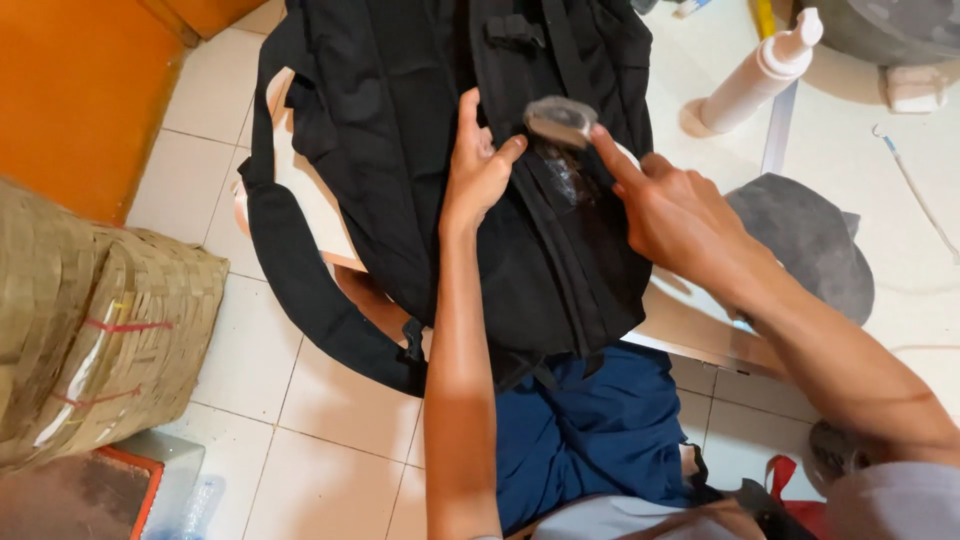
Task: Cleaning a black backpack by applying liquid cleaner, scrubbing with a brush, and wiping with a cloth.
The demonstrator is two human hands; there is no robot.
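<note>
Pale floor tiles (330, 400) run under a woven basket (110, 320) at left, its contents hidden. Right of it, a black backpack (400, 150) hangs over a table's edge (700, 345). The left hand (478, 170) presses flat on it, fingers spread. The right hand (672, 212), index finger out, touches a small blurred grey object (560, 120). A white bottle (760, 72) stands beyond.

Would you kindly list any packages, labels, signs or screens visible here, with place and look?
White bottle: upper right on the table, cylindrical with a pump top, no label readable.
Woven basket: left on the floor, tan with red marks.
No signs or screens.
</note>
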